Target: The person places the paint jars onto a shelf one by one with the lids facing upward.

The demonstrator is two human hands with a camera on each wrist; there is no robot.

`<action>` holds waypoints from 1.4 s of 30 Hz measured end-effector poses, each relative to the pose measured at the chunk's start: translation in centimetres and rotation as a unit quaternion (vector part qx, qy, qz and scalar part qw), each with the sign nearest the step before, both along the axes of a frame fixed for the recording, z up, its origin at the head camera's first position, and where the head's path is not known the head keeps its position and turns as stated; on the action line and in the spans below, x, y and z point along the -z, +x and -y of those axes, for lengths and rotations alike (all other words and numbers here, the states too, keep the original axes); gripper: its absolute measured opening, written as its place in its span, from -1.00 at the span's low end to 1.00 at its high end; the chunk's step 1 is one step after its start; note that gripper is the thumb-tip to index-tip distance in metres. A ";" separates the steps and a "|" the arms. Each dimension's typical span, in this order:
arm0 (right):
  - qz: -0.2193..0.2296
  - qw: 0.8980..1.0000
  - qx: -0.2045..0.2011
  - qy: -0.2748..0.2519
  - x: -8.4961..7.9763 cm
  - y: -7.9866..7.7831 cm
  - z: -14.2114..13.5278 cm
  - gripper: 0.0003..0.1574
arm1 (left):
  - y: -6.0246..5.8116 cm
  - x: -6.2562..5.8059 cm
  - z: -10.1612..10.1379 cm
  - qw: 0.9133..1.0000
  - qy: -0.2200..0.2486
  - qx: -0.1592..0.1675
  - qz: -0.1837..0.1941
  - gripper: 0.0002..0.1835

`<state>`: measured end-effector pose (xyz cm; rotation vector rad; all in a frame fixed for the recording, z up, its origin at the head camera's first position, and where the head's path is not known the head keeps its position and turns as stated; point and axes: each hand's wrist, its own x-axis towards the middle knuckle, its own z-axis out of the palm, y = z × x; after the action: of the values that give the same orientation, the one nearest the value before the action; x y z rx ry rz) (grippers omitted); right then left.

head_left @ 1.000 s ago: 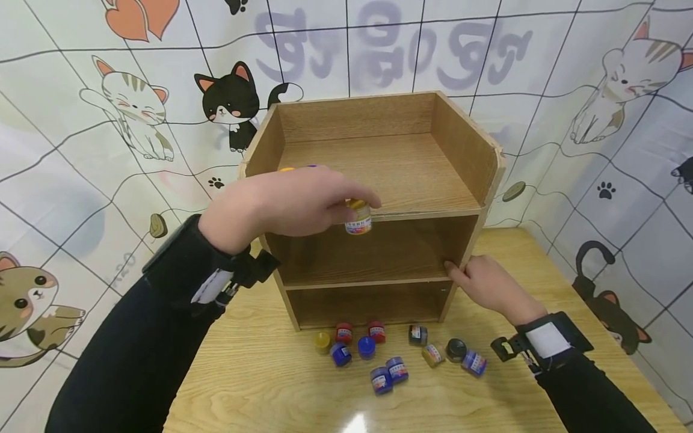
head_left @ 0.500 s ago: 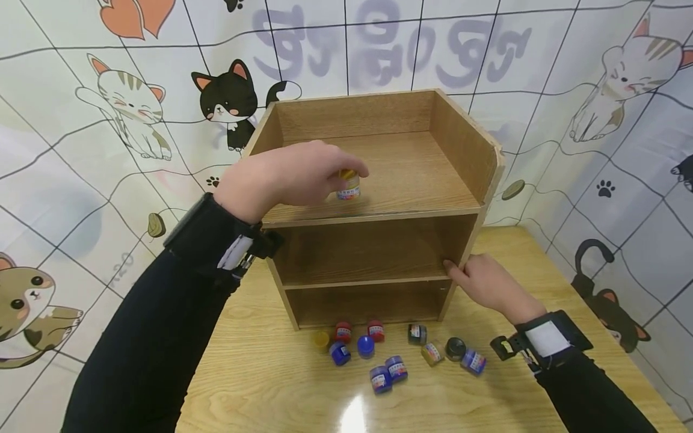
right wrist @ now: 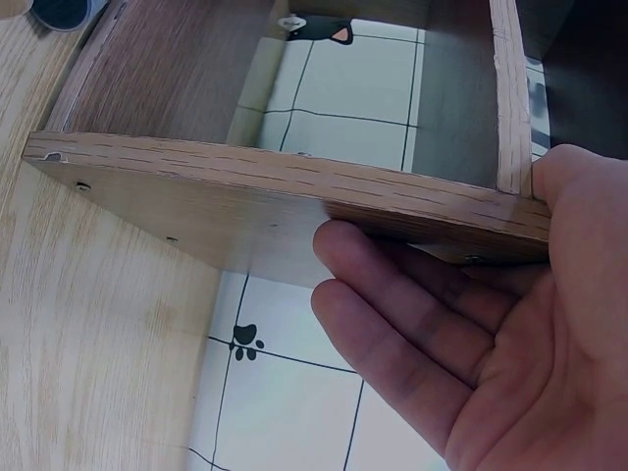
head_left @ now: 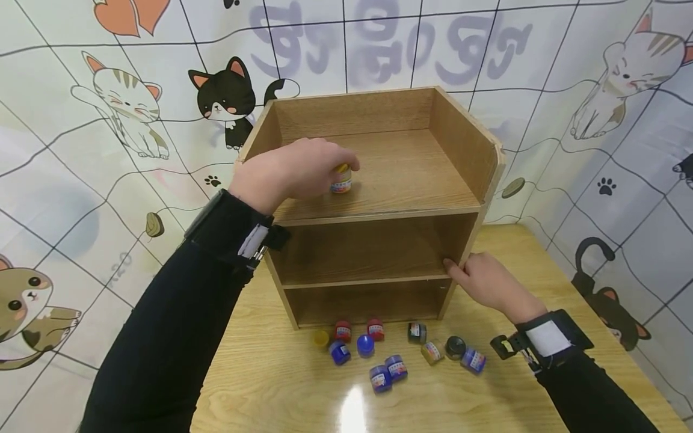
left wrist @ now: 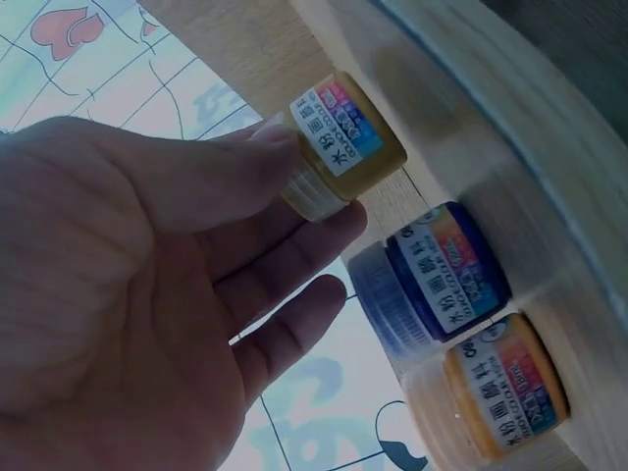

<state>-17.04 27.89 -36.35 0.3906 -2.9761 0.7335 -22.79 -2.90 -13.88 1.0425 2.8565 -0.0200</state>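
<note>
My left hand pinches a small jar of yellow paint by its lid, between thumb and fingers. The jar is upright, its base right at the top board of a wooden shelf unit. Beside it in the left wrist view stand a dark blue paint jar and an orange paint jar; in the head view the hand hides both. My right hand grips the unit's right side panel, thumb at the inner side and fingers along the outer face.
On the table before the unit lie several more paint jars, among them a red jar, a blue jar, a yellow jar and a black-lidded jar. A cat-printed sheet hangs behind and at both sides.
My left hand has carried the yellow paint jar up from in front of the top board's edge, then left and down onto the board. My right hand keeps its grip on the side panel.
</note>
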 end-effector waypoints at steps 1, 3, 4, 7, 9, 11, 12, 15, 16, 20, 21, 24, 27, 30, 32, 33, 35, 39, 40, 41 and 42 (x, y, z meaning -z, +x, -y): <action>0.001 1.000 0.001 0.000 0.0 0.0 0.0 -0.35 | -0.1 0.1 0.0 1.000 -0.002 -0.003 -0.003 -0.62; 0.001 1.000 0.000 0.000 0.0 0.0 0.0 -0.35 | -0.3 0.2 0.0 1.000 -0.007 -0.008 -0.010 -0.62; -0.001 1.000 0.000 0.002 0.0 0.0 0.0 -0.35 | -0.4 0.3 0.0 1.000 -0.008 -0.010 -0.013 -0.62; -0.012 1.000 -0.004 0.007 0.0 0.0 0.0 -0.38 | -0.5 0.4 0.0 1.000 -0.015 -0.015 -0.022 -0.62; -0.017 1.000 -0.006 0.010 0.1 -0.1 0.0 -0.39 | -0.6 0.5 -0.1 0.999 -0.018 -0.017 -0.027 -0.61; -0.017 1.000 -0.007 0.011 0.1 -0.1 0.0 -0.40 | -0.7 0.5 -0.1 0.999 -0.021 -0.019 -0.032 -0.62; -0.017 1.000 -0.007 0.010 0.1 -0.1 0.0 -0.40 | -0.7 0.5 -0.1 0.999 -0.023 -0.020 -0.035 -0.62; -0.014 1.000 -0.007 0.009 0.2 -0.1 -0.1 -0.39 | -0.7 0.6 -0.1 0.999 -0.024 -0.029 -0.035 -0.62; -0.014 1.000 -0.007 0.008 0.2 -0.1 -0.1 -0.38 | -0.7 0.6 -0.2 0.999 -0.023 -0.033 -0.034 -0.62; -0.013 1.000 -0.005 0.006 0.2 0.0 -0.2 -0.37 | -0.7 0.6 -0.2 0.998 -0.020 -0.046 -0.028 -0.61; -0.012 1.000 -0.005 0.006 0.2 0.0 -0.1 -0.37 | -0.7 0.5 -0.2 0.998 -0.020 -0.049 -0.025 -0.61; -0.010 1.000 -0.005 0.004 0.1 -0.1 -0.1 -0.37 | -0.7 0.6 -0.3 0.998 -0.024 -0.049 -0.024 -0.59; -0.010 1.000 -0.005 0.005 0.2 -0.1 -0.1 -0.37 | -0.7 0.6 -0.3 0.998 -0.029 -0.050 -0.023 -0.59; -0.011 1.000 -0.005 0.005 0.1 -0.1 0.0 -0.38 | -0.7 0.6 -0.3 0.998 -0.027 -0.051 -0.020 -0.59; -0.011 1.000 -0.005 0.006 0.1 0.0 0.1 -0.39 | -0.7 0.6 -0.2 0.998 -0.024 -0.048 -0.017 -0.58; -0.011 1.000 -0.005 0.005 0.1 0.0 0.1 -0.39 | -0.7 0.6 -0.2 0.999 -0.022 -0.043 -0.015 -0.58; -0.010 1.000 -0.006 0.004 0.0 0.0 0.1 -0.39 | -0.7 0.5 -0.1 0.999 -0.016 -0.033 -0.017 -0.57; -0.009 1.000 -0.005 0.004 0.0 0.1 0.1 -0.40 | -0.7 0.2 0.1 1.000 -0.001 -0.014 -0.021 -0.56; -0.010 1.000 -0.005 0.004 0.0 0.1 0.1 -0.40 | -0.6 0.1 0.2 1.000 0.003 -0.009 -0.023 -0.56; -0.010 1.000 -0.005 0.005 0.0 0.1 0.1 -0.41 | -0.6 0.0 0.2 1.000 0.005 -0.004 -0.023 -0.56; -0.010 1.000 -0.005 0.006 -0.1 0.1 0.1 -0.41 | -0.6 -0.1 0.2 1.000 0.007 0.002 -0.023 -0.57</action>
<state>-16.90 27.81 -36.30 0.4107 -2.9636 0.7093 -23.35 -3.12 -13.80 1.0645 2.8996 -0.0231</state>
